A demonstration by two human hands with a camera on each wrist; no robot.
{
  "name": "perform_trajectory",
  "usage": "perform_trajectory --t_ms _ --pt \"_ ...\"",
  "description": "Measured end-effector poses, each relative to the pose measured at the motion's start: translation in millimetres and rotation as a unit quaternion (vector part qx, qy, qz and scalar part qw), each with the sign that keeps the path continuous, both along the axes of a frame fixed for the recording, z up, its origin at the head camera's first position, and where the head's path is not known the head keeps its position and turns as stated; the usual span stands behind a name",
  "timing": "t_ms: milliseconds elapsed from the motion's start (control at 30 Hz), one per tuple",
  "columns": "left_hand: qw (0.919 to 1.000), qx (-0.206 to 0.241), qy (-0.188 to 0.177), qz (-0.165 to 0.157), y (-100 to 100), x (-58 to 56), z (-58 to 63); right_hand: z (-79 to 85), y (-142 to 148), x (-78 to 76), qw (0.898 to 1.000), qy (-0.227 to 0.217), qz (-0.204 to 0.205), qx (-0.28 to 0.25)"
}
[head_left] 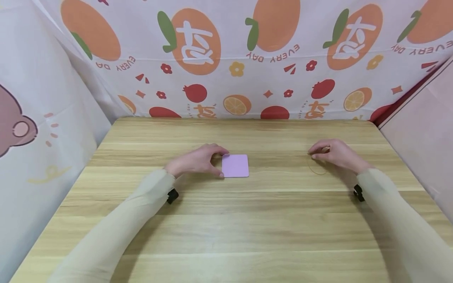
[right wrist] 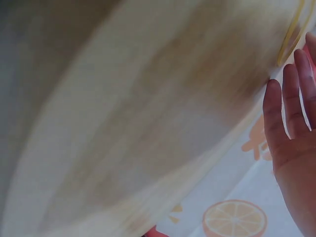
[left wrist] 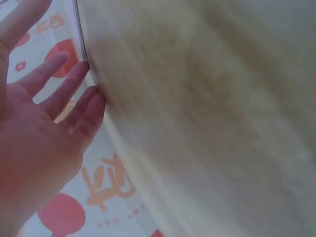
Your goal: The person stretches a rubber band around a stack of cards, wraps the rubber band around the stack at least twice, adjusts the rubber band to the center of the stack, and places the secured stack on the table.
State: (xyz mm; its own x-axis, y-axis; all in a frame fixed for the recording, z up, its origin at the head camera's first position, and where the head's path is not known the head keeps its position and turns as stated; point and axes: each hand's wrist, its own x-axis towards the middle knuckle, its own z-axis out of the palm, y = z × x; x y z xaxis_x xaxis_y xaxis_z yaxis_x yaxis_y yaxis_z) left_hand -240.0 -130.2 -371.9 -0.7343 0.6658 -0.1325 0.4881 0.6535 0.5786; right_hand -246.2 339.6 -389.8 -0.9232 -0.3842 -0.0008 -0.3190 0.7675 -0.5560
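A flat lilac square [head_left: 235, 166] with rounded corners lies on the wooden table. My left hand [head_left: 198, 160] holds it from its left side, thumb at the near corner and fingers at the far corner. In the left wrist view the square [left wrist: 75, 24] appears thin, seen edge-on beside the fingertips. To the right, my right hand [head_left: 339, 155] pinches a thin yellow loop like a rubber band [head_left: 317, 171] between thumb and fingertips. In the right wrist view the band [right wrist: 291, 39] shows past the outstretched lower fingers; the thumb is out of sight there.
The wood-grain table [head_left: 226, 236] runs back to a white fruit-print curtain [head_left: 226, 78]. Pale cloth [head_left: 46, 98] hangs at the left, and another pale panel [head_left: 424, 129] borders the right side.
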Motion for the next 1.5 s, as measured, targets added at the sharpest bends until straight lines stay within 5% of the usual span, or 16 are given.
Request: perform_trajectory --t_ms 200,667,1500 --pt "0.9992 -0.028 0.030 0.002 9.5 -1.6 -1.1 -2.0 3.2 -7.4 1.000 -0.010 -0.004 -0.003" --pt "0.9981 -0.031 -0.053 0.009 22.4 -5.7 1.0 -0.3 3.6 -7.8 0.998 -0.048 -0.008 -0.050" --pt "0.9981 -0.048 -0.038 0.008 36.3 -3.9 3.8 -8.1 5.0 -7.2 0.998 -0.051 -0.012 -0.034"
